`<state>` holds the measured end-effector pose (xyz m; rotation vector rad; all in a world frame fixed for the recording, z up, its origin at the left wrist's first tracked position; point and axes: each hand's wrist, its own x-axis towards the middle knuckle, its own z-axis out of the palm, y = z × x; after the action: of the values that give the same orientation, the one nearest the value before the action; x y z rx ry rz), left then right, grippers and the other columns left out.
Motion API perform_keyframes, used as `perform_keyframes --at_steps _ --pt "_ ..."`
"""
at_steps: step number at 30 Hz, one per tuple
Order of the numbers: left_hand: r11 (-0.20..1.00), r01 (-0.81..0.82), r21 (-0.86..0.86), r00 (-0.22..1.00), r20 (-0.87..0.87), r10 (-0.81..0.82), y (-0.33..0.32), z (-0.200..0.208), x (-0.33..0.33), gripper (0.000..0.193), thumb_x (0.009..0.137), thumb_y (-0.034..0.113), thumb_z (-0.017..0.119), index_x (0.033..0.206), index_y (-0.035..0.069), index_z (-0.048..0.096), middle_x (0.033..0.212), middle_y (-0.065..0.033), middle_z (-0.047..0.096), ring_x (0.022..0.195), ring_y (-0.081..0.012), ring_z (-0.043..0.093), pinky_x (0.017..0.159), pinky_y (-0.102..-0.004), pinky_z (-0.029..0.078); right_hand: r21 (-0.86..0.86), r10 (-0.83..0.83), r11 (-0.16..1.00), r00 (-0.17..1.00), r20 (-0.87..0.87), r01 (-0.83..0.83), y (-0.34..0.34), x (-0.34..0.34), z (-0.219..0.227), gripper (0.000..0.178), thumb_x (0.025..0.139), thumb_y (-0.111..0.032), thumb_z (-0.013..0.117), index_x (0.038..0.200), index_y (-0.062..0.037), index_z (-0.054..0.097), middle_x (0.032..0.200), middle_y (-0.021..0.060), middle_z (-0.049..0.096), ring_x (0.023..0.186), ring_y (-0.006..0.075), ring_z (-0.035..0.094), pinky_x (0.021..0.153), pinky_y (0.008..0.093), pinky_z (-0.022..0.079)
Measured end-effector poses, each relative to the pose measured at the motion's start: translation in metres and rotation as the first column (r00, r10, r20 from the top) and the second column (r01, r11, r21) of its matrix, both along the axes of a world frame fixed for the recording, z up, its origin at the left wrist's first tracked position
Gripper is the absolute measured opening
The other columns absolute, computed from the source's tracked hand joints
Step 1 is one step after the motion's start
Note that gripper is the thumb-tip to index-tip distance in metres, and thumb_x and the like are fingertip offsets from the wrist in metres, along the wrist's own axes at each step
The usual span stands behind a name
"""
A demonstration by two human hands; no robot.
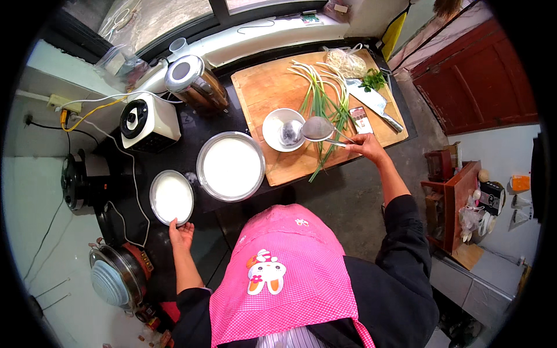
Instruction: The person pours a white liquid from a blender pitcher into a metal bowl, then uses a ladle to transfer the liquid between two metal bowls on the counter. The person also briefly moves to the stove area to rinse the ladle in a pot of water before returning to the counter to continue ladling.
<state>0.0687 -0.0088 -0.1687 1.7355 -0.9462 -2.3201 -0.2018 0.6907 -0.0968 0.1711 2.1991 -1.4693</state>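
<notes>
Wood forms the cutting board (261, 93), at far right. To its near left sits the large basin (232, 198) of white contents; farther left, the smaller basin (152, 198). Our left hand (182, 235), half curled, touches that near rim; we cannot tell whether it grips. The white bowl (281, 148) stands on the board. Our right hand (366, 146) closes on the handle of the strainer (318, 129), its mesh at the bowl's right rim. For control, we keep the mesh level and the grip steady.

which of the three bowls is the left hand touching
The leftmost bowl: the left hand touches its rim, but not the wide middle bowl or the white bowl.
</notes>
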Motion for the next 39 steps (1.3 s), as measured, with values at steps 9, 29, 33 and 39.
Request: perform_keyframes --at_steps 9,29,33,39 --pt "0.999 0.016 -0.032 1.000 0.013 -0.016 0.000 0.002 -0.003 0.036 0.088 0.031 0.073 0.100 0.002 0.055 0.091 -0.0112 0.057 0.081 -0.0240 0.059 0.085 -0.0437 0.054 -0.118 -0.192 0.976 0.978 -0.080 0.182 0.007 -0.003 -0.013 0.030 0.085 -0.031 0.084 0.091 -0.0020 0.078 0.076 0.0002 0.071 0.065 0.0069 0.059 0.059 0.0236 0.044" --pt "0.956 0.248 -0.157 0.962 -0.079 -0.262 -0.020 -0.003 -0.001 0.021 0.092 0.024 0.062 0.104 0.007 0.057 0.070 -0.0037 0.056 0.050 -0.0158 0.049 0.054 -0.0389 0.049 -0.451 -0.025 0.878 0.957 0.289 0.159 -0.201 0.121 0.107 0.044 0.109 -0.021 0.047 0.150 -0.0068 0.045 0.078 0.0007 0.059 0.052 0.0062 0.051 0.041 0.0199 0.036" --pt "0.914 0.309 -0.262 0.925 -0.140 -0.353 -0.021 0.006 -0.006 0.025 0.094 0.020 0.060 0.111 0.003 0.056 0.070 -0.0067 0.058 0.047 -0.0158 0.050 0.047 -0.0355 0.049 -0.487 0.043 0.860 0.931 0.364 0.151 -0.256 0.140 0.106 0.042 0.109 -0.019 0.046 0.149 -0.0064 0.045 0.075 0.0034 0.061 0.046 0.0079 0.049 0.035 0.0211 0.036" --pt "0.897 0.331 -0.294 0.894 -0.205 -0.397 -0.023 0.014 -0.007 0.032 0.094 0.017 0.060 0.123 0.009 0.050 0.073 -0.0051 0.058 0.047 -0.0117 0.048 0.043 -0.0298 0.046 -0.501 0.074 0.851 0.911 0.406 0.155 -0.304 0.157 0.109 0.037 0.108 -0.015 0.047 0.142 -0.0020 0.049 0.074 0.0037 0.061 0.044 0.0077 0.048 0.035 0.0223 0.035"
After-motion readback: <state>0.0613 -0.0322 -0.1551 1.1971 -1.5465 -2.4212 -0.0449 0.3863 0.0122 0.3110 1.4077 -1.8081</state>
